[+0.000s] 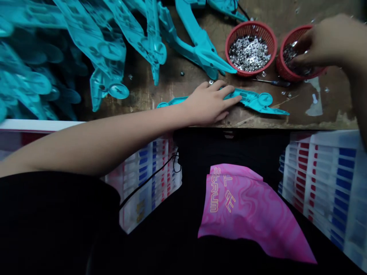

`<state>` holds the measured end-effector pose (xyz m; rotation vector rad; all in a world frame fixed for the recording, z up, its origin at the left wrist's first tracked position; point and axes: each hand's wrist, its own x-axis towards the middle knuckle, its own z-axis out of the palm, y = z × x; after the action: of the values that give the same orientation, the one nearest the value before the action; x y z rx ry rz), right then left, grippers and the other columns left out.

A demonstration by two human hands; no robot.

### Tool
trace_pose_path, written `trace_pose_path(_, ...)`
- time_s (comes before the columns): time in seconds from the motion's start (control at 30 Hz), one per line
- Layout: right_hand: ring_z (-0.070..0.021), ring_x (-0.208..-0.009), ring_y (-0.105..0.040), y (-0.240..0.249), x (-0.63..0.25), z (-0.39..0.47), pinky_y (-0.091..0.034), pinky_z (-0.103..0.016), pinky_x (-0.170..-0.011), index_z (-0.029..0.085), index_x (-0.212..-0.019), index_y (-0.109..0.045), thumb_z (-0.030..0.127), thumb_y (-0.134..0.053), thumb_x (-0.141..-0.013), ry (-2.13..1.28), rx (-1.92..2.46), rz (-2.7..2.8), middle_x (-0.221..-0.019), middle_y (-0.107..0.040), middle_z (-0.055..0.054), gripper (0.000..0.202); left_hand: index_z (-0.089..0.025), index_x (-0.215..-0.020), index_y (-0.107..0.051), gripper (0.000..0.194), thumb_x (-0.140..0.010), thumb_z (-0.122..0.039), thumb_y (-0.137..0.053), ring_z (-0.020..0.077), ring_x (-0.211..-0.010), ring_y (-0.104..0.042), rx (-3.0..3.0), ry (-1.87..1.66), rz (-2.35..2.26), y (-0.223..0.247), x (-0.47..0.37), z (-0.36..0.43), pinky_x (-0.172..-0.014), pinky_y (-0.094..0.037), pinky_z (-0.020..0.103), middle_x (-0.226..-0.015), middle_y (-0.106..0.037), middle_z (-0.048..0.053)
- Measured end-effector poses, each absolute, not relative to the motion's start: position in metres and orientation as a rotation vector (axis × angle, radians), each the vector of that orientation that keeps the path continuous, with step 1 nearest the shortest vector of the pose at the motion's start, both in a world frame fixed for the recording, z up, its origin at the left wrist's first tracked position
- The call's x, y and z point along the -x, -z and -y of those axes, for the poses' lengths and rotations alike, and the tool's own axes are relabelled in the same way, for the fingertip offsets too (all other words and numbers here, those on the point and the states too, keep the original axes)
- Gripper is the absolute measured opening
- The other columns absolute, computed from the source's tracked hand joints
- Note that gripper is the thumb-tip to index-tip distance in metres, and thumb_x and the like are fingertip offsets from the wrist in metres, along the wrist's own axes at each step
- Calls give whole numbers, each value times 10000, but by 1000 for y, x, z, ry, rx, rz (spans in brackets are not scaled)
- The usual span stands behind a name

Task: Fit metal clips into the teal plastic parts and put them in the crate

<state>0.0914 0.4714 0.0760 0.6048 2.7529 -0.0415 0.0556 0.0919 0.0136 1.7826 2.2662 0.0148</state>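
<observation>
My left hand (210, 103) lies palm down, fingers spread, over a long, narrow turquoise plastic part (255, 100) near the table's front edge. It covers the part's middle; both ends show on either side. At the right, my right hand (323, 46) reaches into a red plastic basket (282, 68) of small metal pieces (289, 51). Its thumb and fingers come together there, slightly blurred, and whatever is between the tips is hidden. Just left of it, another red basket (229, 51) holds many small shiny metal clips (249, 53).
Similar turquoise parts (197, 47) pile up across the back and left of the wooden table (338, 110). A thin screwdriver-like tool (279, 82) lies before the baskets, among loose metal bits. White plastic crates (321, 172) flank my lap, where a pink printed cloth (246, 214) shows.
</observation>
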Motion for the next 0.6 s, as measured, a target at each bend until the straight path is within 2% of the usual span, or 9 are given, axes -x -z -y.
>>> trace_pose_path(0.07,-504,-1605,-805,-60,-83,-473,-673,-621,-1312,163,-1486,-1002,297,-1095,-1085,-162,-584,-2664,-1470,-909,-204,433,-289,-1988,-565,752,-1238,-342,-589,517,-1806,-566,-1760,19,-2280,-17,-53,-91,-1357,-587,696,-1984,-602,233)
trace_pose_path(0.2,-572,-1606,-787,-51,-80,-458,-673,-755,-1278,118,-1417,-985,408,-1036,-1146,-151,-622,-2706,-1535,-867,-287,401,-295,-1954,-600,851,-1122,-350,-769,524,-1750,-599,-1779,-14,-2332,-14,-50,-88,-1348,-583,696,-1895,-675,229)
trace_pose_path(0.33,-533,-1565,-810,-58,-84,-451,-696,-699,-1254,137,-1359,-989,362,-977,-1170,-146,-582,-2715,-1468,-884,-270,294,-289,-1925,-640,856,-1082,-336,-788,522,-1705,-624,-1792,-40,-2357,-10,-51,-87,-1309,-597,710,-1844,-710,239)
trace_pose_path(0.43,-565,-1542,-820,-57,-85,-450,-709,-758,-1228,158,-1400,-996,410,-992,-1153,-162,-578,-2719,-1483,-879,-280,353,-289,-1937,-637,832,-1115,-349,-755,517,-1719,-608,-1768,-22,-2349,-13,-52,-88,-1295,-601,680,-1864,-694,236)
trace_pose_path(0.5,-594,-1565,-805,-53,-84,-448,-697,-825,-1223,161,-1425,-995,389,-969,-1150,-175,-599,-2731,-1523,-865,-296,358,-297,-1948,-631,824,-1134,-353,-748,515,-1728,-603,-1748,-12,-2348,-16,-52,-89,-1300,-601,666,-1884,-682,230)
trace_pose_path(0.6,-565,-1506,-830,-49,-81,-448,-719,-789,-1179,170,-1330,-981,329,-912,-1118,-163,-584,-2728,-1458,-878,-286,275,-299,-1965,-614,843,-1140,-360,-774,522,-1739,-602,-1716,10,-2348,-20,-52,-89,-1312,-605,656,-1906,-667,230)
